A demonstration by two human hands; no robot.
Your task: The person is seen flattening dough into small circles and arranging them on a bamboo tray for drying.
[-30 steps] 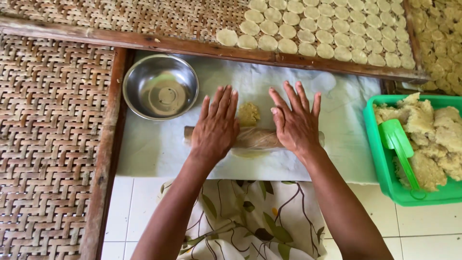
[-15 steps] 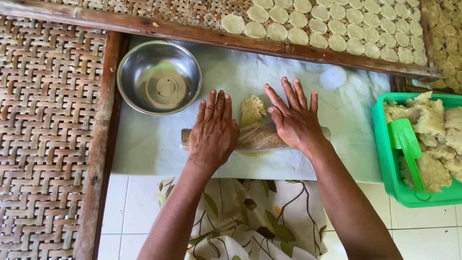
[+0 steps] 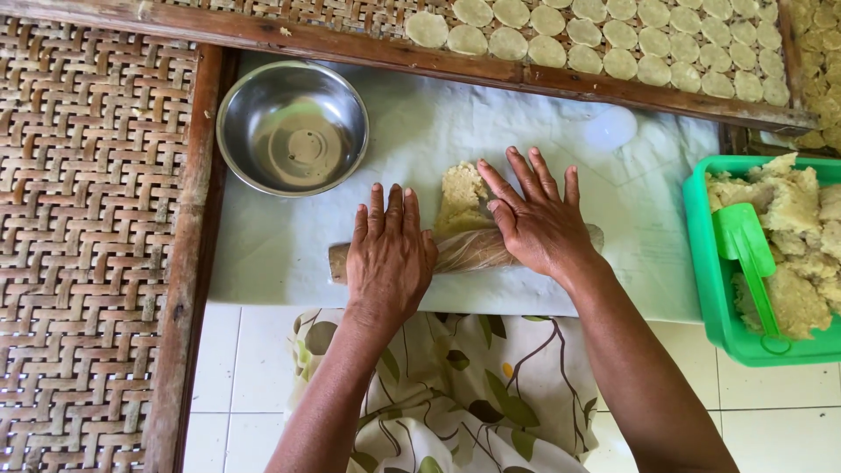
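My left hand (image 3: 389,254) and my right hand (image 3: 536,217) lie flat, fingers spread, on a wooden rolling pin (image 3: 469,250) wrapped in clear plastic. The pin rests across a white plastic sheet (image 3: 613,228) on the floor. A lump of pale crumbly dough (image 3: 462,197) sits just beyond the pin, between my two hands, and its near edge goes under the pin. Both palms press down on the pin; neither hand grips it.
An empty steel bowl (image 3: 293,128) stands at the sheet's far left. A green tub (image 3: 753,342) of dough chunks with a green scraper (image 3: 745,254) sits at right. Woven trays (image 3: 79,219) with wooden frames lie left and beyond; the far one holds several flat dough discs (image 3: 613,44).
The pin has rolled a little forward onto the dough's near edge, and both hands moved with it. The view has shifted slightly.
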